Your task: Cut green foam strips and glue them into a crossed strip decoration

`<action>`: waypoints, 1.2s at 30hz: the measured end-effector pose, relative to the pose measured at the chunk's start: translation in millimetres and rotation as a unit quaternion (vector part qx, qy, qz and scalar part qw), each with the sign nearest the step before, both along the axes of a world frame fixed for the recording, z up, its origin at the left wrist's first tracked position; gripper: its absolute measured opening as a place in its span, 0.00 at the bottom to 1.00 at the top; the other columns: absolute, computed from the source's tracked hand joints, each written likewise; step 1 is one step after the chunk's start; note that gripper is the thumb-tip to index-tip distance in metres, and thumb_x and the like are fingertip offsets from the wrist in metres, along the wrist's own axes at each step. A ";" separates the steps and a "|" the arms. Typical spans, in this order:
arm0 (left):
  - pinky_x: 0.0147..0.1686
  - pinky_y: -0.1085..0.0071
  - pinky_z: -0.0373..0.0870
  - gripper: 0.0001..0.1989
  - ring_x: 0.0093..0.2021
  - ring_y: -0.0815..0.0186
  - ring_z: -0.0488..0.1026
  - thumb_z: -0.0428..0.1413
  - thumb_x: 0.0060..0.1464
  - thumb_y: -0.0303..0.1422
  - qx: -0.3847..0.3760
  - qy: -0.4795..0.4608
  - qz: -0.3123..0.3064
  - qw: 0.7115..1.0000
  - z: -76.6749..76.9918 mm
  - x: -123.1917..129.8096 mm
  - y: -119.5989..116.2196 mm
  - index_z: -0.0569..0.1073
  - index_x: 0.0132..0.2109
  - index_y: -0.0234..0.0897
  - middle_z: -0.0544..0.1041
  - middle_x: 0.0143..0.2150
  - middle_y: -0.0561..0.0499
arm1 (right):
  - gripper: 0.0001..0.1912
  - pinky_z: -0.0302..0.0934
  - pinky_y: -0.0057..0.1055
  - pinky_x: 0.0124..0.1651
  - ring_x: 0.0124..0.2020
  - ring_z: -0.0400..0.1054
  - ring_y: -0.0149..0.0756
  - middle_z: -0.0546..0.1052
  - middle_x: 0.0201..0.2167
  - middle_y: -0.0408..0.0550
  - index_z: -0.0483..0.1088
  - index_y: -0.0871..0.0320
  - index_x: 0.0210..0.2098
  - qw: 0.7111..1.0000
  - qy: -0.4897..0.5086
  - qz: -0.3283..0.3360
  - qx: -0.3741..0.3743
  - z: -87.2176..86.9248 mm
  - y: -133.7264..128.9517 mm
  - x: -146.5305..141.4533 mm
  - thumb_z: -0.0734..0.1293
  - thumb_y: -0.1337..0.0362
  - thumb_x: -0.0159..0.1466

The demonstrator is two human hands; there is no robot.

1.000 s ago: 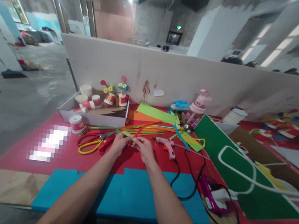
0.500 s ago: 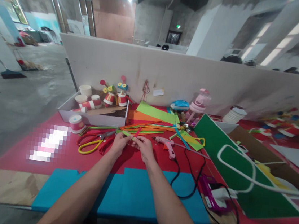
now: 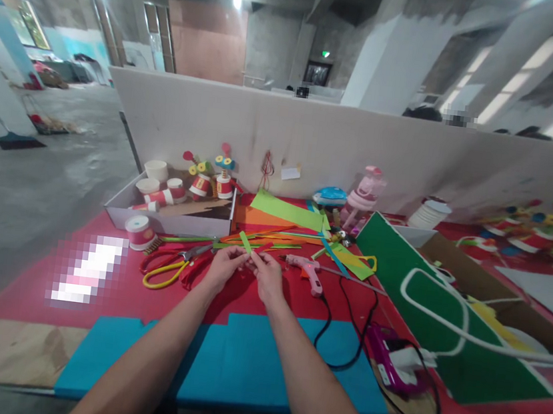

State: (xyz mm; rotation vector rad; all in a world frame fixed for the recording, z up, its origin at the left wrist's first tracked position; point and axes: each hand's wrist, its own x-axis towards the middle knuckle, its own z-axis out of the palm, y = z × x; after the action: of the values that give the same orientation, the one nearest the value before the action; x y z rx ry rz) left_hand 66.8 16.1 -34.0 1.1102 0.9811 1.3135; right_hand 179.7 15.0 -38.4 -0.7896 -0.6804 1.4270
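Note:
My left hand (image 3: 227, 266) and my right hand (image 3: 267, 274) meet over the red table cover, fingers closed around a short green paper strip (image 3: 245, 242). The strip's upper end points up and to the left from between the fingertips. A red strip (image 3: 265, 248) shows just behind my right fingers. Left of my hands lie yellow-handled scissors (image 3: 166, 275) and a red-handled tool (image 3: 151, 260). A pink glue gun (image 3: 309, 273) rests to the right of my right hand. Colored paper strips (image 3: 277, 237) lie behind both hands.
A white box (image 3: 168, 222) with paper cups and two cup figures stands at the back left, a cup (image 3: 139, 232) before it. Blue sheets (image 3: 238, 357) lie along the front edge. On the right are a green board (image 3: 438, 321), a purple power strip (image 3: 391, 365) and black cords.
The green strip has turned from lying nearly flat between the fingers to pointing up and left. Both hands stay close together in nearly the same place. The view has shifted slightly.

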 end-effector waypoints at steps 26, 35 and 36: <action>0.23 0.76 0.58 0.12 0.20 0.74 0.62 0.64 0.39 0.37 -0.004 0.008 0.071 0.997 10.4 -1.6 -2.3 0.72 0.25 0.33 0.69 0.19 0.55 | 0.15 0.63 0.28 0.30 0.22 0.67 0.31 0.71 0.19 0.40 0.69 0.59 0.28 0.985 -0.127 -0.111 0.039 7.9 0.0 10.9 0.72 0.54 0.50; 0.22 0.76 0.60 0.13 0.20 0.74 0.64 0.65 0.39 0.37 -0.015 -0.036 0.033 0.999 9.6 -1.5 -3.2 0.72 0.26 0.32 0.70 0.20 0.54 | 0.16 0.68 0.33 0.34 0.24 0.68 0.31 0.73 0.22 0.43 0.66 0.57 0.24 1.000 -0.009 0.004 -0.013 1.1 2.4 8.6 0.74 0.55 0.45; 0.23 0.76 0.61 0.13 0.20 0.74 0.65 0.65 0.38 0.37 -0.020 -0.041 0.029 0.999 9.5 -1.4 -3.2 0.73 0.26 0.32 0.71 0.20 0.54 | 0.16 0.69 0.35 0.34 0.24 0.68 0.32 0.73 0.21 0.42 0.66 0.56 0.23 0.999 -0.015 0.032 -0.008 0.2 1.6 6.2 0.75 0.56 0.44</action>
State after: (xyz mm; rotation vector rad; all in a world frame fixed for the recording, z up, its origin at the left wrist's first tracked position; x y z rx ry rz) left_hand 65.4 12.9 -24.4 0.9968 0.9806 1.3701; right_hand 186.0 16.7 -38.3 -0.8085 -0.7231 1.4830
